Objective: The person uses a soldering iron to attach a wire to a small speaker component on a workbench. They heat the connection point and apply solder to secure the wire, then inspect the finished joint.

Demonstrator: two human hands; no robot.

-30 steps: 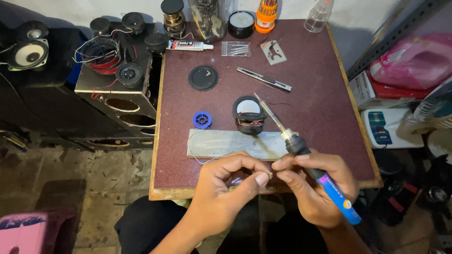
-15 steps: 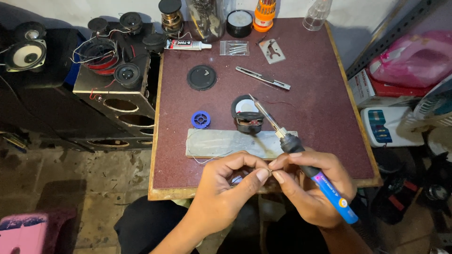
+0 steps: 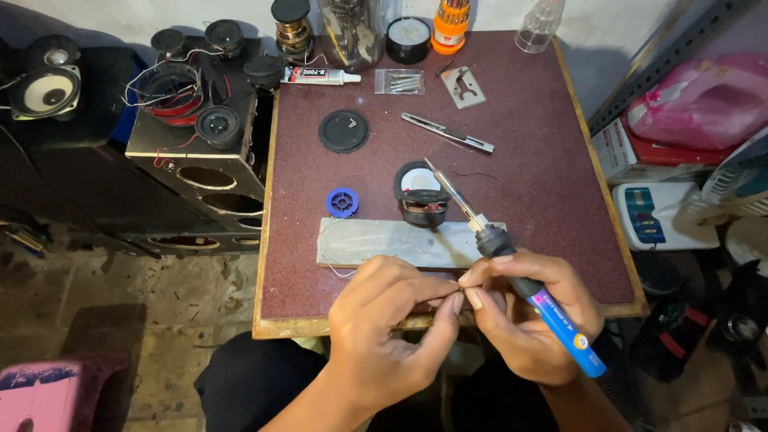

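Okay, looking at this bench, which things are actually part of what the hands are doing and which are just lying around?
In use:
- soldering iron, held in the right hand
- left hand, fingertips pinched against the right's; whatever they hold is too small to tell

Lying about:
- blue solder spool
- small speaker
- grey slab
- glue tube
- black round cap
- metal knife

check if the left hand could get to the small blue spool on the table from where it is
Probably yes. The left hand pinches something tiny with the right hand, so it must let go first. Only the flat grey block lies between it and the blue spool.
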